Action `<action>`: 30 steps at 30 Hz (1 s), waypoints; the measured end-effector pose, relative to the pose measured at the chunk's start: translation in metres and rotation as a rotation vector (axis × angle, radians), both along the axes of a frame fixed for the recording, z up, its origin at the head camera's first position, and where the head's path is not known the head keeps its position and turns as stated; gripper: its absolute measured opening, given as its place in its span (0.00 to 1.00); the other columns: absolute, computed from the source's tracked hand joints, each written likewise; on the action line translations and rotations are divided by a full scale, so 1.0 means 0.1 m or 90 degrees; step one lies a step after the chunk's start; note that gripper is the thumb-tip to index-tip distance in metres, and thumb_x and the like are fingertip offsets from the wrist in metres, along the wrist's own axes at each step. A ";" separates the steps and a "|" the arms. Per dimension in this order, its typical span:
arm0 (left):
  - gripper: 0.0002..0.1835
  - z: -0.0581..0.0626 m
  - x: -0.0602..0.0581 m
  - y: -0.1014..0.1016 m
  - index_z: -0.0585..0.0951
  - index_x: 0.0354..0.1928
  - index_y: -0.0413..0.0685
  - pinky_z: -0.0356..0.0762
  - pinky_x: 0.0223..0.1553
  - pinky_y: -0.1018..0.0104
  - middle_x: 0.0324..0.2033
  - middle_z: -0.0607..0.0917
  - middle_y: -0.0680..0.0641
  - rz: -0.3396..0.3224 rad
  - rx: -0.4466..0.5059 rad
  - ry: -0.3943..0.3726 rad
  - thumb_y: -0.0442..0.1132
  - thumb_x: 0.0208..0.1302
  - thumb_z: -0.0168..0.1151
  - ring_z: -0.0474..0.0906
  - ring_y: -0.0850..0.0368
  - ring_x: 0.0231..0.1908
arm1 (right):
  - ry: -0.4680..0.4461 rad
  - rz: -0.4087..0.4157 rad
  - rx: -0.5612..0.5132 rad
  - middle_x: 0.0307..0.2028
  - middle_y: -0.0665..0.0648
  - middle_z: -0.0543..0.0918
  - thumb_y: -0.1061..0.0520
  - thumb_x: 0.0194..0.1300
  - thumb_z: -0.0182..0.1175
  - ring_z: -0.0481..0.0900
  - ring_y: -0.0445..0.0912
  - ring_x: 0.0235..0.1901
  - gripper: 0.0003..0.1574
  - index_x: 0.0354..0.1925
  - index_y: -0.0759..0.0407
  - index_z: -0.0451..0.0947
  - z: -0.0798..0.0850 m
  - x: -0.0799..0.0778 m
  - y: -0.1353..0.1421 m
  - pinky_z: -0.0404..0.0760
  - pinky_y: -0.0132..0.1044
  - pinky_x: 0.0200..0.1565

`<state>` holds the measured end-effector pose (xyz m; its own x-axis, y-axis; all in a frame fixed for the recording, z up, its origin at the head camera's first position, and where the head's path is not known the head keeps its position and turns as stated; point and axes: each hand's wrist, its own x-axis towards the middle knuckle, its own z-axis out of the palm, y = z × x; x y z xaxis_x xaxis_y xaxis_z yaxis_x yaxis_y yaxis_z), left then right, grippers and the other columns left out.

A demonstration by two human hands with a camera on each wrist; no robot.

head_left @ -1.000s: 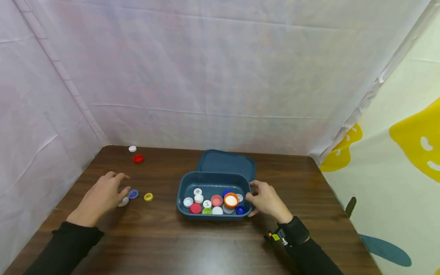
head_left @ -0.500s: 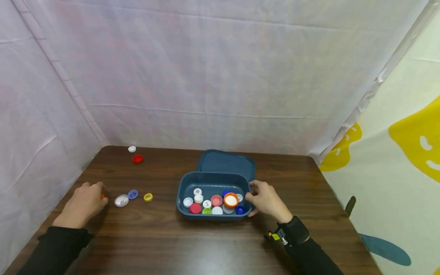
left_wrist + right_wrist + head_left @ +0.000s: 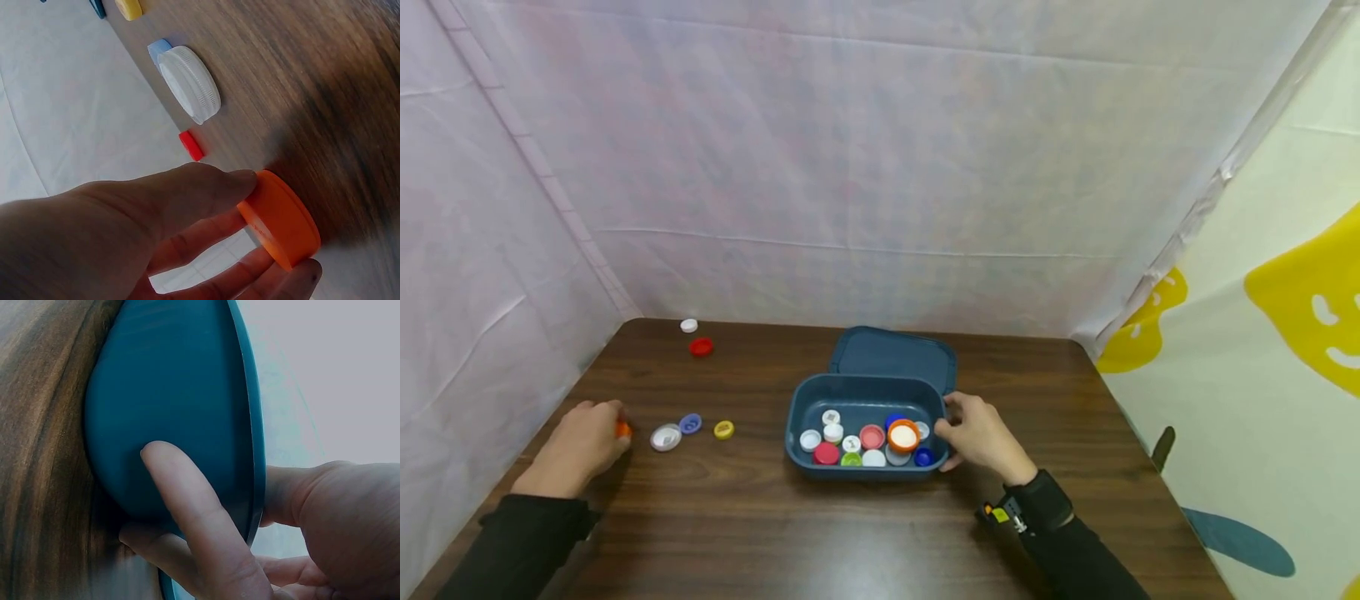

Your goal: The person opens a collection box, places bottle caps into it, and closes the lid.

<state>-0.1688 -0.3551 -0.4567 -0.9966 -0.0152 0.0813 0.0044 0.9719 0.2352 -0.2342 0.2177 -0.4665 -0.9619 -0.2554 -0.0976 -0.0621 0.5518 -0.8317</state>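
A: Your left grip (image 3: 578, 442) pinches the round orange plastic cap (image 3: 284, 222), near the left edge of the tabletop (image 3: 760, 533) — I can't tell if cap and tabletop touch.
B: Press its sides evenly, and mind the round white plastic cap (image 3: 666, 437) lying near it.
A: Your right grip (image 3: 983, 437) holds the end wall of the dark-blue rectangular plastic box (image 3: 850, 473).
B: Good anchor — brace lightly; a hard squeeze could tip it and jumble the multicoloured caps (image 3: 872, 437) inside.
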 end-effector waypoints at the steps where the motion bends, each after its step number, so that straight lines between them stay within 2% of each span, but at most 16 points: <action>1: 0.15 0.00 0.00 0.00 0.83 0.46 0.21 0.85 0.45 0.32 0.36 0.84 0.27 0.000 0.000 -0.001 0.26 0.64 0.77 0.81 0.31 0.40 | -0.001 0.000 0.000 0.54 0.71 0.93 0.63 0.79 0.65 0.95 0.53 0.24 0.40 0.83 0.75 0.70 0.00 0.00 0.00 0.96 0.49 0.30; 8: 0.15 0.05 -0.03 0.05 0.83 0.46 0.20 0.85 0.44 0.34 0.36 0.85 0.27 -0.013 -0.002 0.028 0.26 0.64 0.76 0.81 0.30 0.40 | -0.009 -0.002 -0.002 0.54 0.72 0.93 0.63 0.80 0.65 0.95 0.53 0.25 0.39 0.82 0.75 0.71 0.01 0.01 -0.01 0.96 0.50 0.30; 14: 0.20 0.16 -0.10 0.27 0.83 0.54 0.19 0.86 0.42 0.33 0.42 0.84 0.22 -0.024 0.020 0.044 0.29 0.68 0.75 0.82 0.27 0.42 | -0.003 0.000 0.000 0.53 0.72 0.93 0.63 0.79 0.65 0.95 0.53 0.25 0.39 0.82 0.75 0.71 0.02 0.00 -0.01 0.96 0.49 0.30; 18: 0.22 0.22 -0.16 0.51 0.83 0.59 0.22 0.85 0.37 0.41 0.46 0.84 0.21 -0.048 0.045 0.054 0.31 0.71 0.76 0.82 0.32 0.40 | -0.004 -0.001 0.004 0.53 0.71 0.93 0.63 0.79 0.66 0.94 0.53 0.24 0.40 0.82 0.75 0.71 0.02 -0.01 0.00 0.96 0.49 0.30; 22: 0.22 0.27 -0.21 0.82 0.84 0.63 0.26 0.87 0.39 0.44 0.50 0.84 0.22 -0.085 0.062 0.073 0.32 0.72 0.76 0.83 0.36 0.41 | -0.009 0.000 0.003 0.53 0.71 0.93 0.63 0.79 0.66 0.95 0.53 0.24 0.40 0.82 0.75 0.70 0.01 0.00 0.00 0.96 0.49 0.30; 30: 0.24 0.41 -0.28 1.50 0.86 0.67 0.36 0.94 0.56 0.36 0.60 0.85 0.27 -0.160 0.081 0.106 0.34 0.73 0.78 0.84 0.34 0.52 | -0.010 0.002 -0.006 0.53 0.71 0.93 0.63 0.79 0.65 0.94 0.53 0.25 0.40 0.82 0.75 0.71 0.00 0.00 0.01 0.96 0.50 0.30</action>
<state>-0.1968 -0.2052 -0.4161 -0.9438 0.2084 0.2564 0.2883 0.8984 0.3312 -0.2346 0.2186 -0.4665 -0.9597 -0.2587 -0.1096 -0.0510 0.5440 -0.8375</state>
